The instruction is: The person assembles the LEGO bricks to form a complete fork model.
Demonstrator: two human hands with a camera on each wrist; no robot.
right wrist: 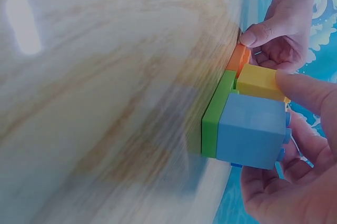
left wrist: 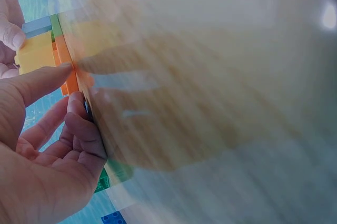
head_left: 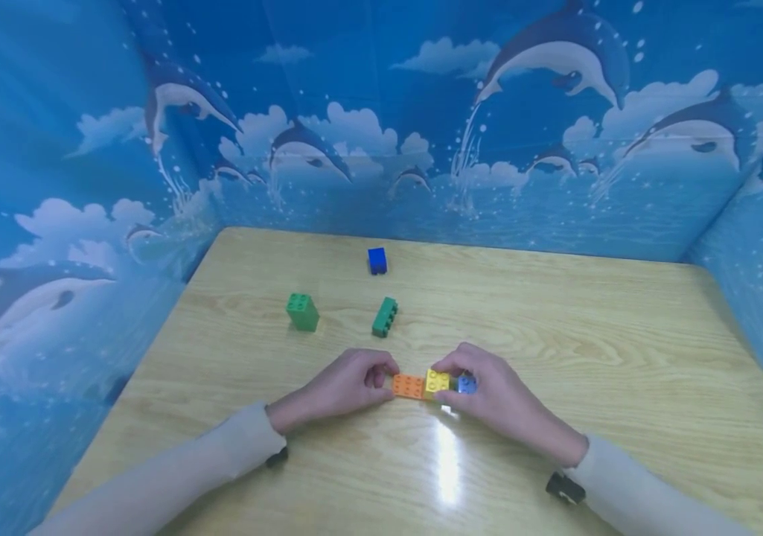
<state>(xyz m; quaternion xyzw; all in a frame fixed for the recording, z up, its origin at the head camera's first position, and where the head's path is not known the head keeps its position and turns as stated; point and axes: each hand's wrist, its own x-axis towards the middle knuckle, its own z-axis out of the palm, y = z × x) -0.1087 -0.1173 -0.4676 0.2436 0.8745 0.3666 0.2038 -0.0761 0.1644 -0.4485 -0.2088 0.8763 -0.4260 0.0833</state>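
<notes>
A flat orange brick [head_left: 409,385] lies on the table, its left end pinched between the thumb and fingers of my left hand [head_left: 356,381]. Against its right side stands a yellow brick [head_left: 437,381]. My right hand [head_left: 491,385] grips that yellow brick between thumb and fingertips. In the right wrist view a flat light green brick [right wrist: 211,126] lies under a light blue brick [right wrist: 251,129], and the yellow brick sits beside the blue one, over the green one's far end. The right hand partly covers the light blue brick in the head view.
Farther back on the wooden table [head_left: 555,320] are a tall green brick [head_left: 303,313] standing upright, a dark green brick [head_left: 385,318] on its side and a dark blue brick [head_left: 377,260]. A dolphin-printed curtain [head_left: 368,193] surrounds the table's back and sides.
</notes>
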